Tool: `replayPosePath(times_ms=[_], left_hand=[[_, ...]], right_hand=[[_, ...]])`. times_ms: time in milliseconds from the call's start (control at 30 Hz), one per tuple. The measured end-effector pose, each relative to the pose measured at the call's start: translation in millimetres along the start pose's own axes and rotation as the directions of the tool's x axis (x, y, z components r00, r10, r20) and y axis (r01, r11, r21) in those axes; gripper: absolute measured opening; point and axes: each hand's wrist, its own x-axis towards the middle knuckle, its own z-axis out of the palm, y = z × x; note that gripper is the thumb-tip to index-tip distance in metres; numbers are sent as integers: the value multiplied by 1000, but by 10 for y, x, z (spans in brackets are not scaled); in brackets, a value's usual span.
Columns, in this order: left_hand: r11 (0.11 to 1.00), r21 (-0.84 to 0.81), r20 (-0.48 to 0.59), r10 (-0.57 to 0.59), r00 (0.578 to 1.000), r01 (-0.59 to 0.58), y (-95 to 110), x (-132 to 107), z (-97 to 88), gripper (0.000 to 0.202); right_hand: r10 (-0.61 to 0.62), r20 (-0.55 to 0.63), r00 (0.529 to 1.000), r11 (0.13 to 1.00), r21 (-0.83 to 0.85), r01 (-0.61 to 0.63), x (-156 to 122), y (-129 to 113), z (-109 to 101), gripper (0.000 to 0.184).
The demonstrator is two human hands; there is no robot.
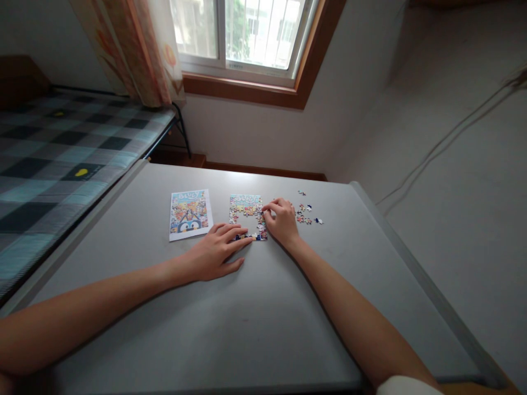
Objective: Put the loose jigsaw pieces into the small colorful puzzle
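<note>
A partly assembled jigsaw puzzle (pixel 246 199) lies on the table, its border joined around a bare middle. My left hand (pixel 216 249) rests flat with fingers spread, the fingertips over the puzzle's lower left edge. At the right edge of the puzzle, my right hand (pixel 282 219) has its fingers curled and drawn together; whatever is between them is hidden. To the right of that hand, several loose puzzle pieces (pixel 303 219) are scattered. Left of the puzzle lies a printed reference picture (pixel 190 213) with colourful cartoon figures.
The grey table (pixel 247 329) has raised side edges. A bed with a checked mattress (pixel 82 148) stands to the left, beside a flowered curtain (pixel 132 49) and a window (pixel 259 33). A cable (pixel 444 137) hangs along the right wall.
</note>
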Motion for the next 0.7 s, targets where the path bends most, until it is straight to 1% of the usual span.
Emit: replayPosePath(times_ms=[133, 233, 333, 700], left_hand=[[1000, 11, 4, 5, 1000, -5, 5, -1, -2, 47], [1000, 15, -5, 7, 1000, -7, 9, 2, -6, 46], [1000, 6, -7, 4, 1000, -4, 10, 5, -9, 47], [1000, 18, 1, 3, 1000, -3, 12, 3, -4, 46]], right_hand=[[-65, 27, 998, 998, 4, 65, -11, -12, 2, 15], [-129, 60, 990, 992, 1, 129, -18, -24, 3, 15], [-166, 88, 982, 986, -9, 167, -22, -25, 6, 16], [-185, 96, 978, 982, -8, 187, -23, -4, 18, 16]])
